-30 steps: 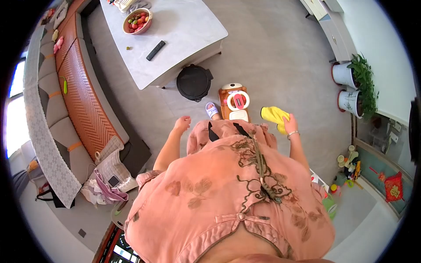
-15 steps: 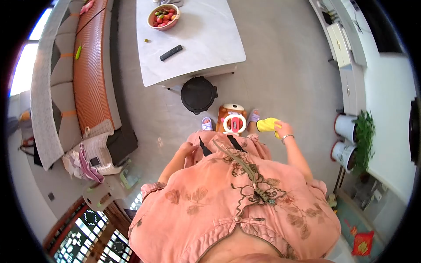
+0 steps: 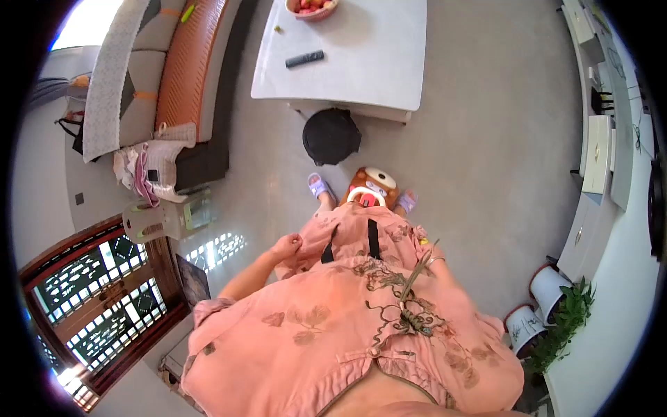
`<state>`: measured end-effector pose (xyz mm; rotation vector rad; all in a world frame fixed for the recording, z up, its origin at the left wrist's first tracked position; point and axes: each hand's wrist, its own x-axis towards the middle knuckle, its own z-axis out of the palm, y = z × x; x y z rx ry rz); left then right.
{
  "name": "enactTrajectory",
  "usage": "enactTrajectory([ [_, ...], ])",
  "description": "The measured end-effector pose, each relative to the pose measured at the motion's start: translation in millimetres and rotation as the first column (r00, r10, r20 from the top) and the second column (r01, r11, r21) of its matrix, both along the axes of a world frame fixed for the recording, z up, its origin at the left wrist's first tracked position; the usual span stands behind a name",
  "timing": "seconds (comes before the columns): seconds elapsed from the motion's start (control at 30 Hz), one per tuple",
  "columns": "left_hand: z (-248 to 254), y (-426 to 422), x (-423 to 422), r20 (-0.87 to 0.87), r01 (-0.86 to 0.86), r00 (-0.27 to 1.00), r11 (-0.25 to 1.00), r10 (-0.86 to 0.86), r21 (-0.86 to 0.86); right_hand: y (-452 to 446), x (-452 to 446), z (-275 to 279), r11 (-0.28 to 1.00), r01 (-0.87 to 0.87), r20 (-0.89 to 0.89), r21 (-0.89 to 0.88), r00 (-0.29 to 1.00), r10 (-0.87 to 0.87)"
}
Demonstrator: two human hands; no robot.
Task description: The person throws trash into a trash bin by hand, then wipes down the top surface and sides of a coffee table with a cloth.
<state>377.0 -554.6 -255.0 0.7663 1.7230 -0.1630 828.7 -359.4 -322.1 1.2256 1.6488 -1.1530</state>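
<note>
My left hand (image 3: 286, 245) hangs beside the pink skirt (image 3: 313, 240), its fingers loosely curled with nothing visible in them. On the other side, my right hand (image 3: 426, 251) is mostly hidden by the pink clothing, the bracelet showing at the wrist. A small patch of yellow cloth (image 3: 424, 241) shows at that hand. Between my slippered feet stands a brown bear-faced toy (image 3: 379, 182) with a white and pink steering wheel (image 3: 367, 197), partly covered by the skirt.
A black round stool (image 3: 331, 137) stands before the white table (image 3: 368, 62), which holds a remote (image 3: 304, 59) and a fruit bowl (image 3: 313, 12). The sofa (image 3: 184, 76) is at the left, a plastic chair (image 3: 146, 221) below it. Cabinets (image 3: 590, 215) and potted plants (image 3: 545, 288) line the right.
The view has turned and shifted, so the table sits higher and the doors show at lower left. My right hand and the yellow cloth have drawn in against the clothing, mostly out of sight.
</note>
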Motion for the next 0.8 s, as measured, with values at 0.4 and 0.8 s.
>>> enactTrajectory([
  [0.4, -234.5, 3.7, 40.7, 0.725, 0.470, 0.683, 0.811, -0.083, -0.350, 77.4, -13.6, -6.7, 0.964, -0.260, 0.183, -0.054, 0.947, 0.266],
  [0.8, -385.7, 216.5, 87.8, 0.011, 0.583, 0.762, 0.693, -0.648, 0.423, 211.2, -141.1, -193.8, 0.701, 0.151, -0.250, 0.697, 0.968, 0.040],
])
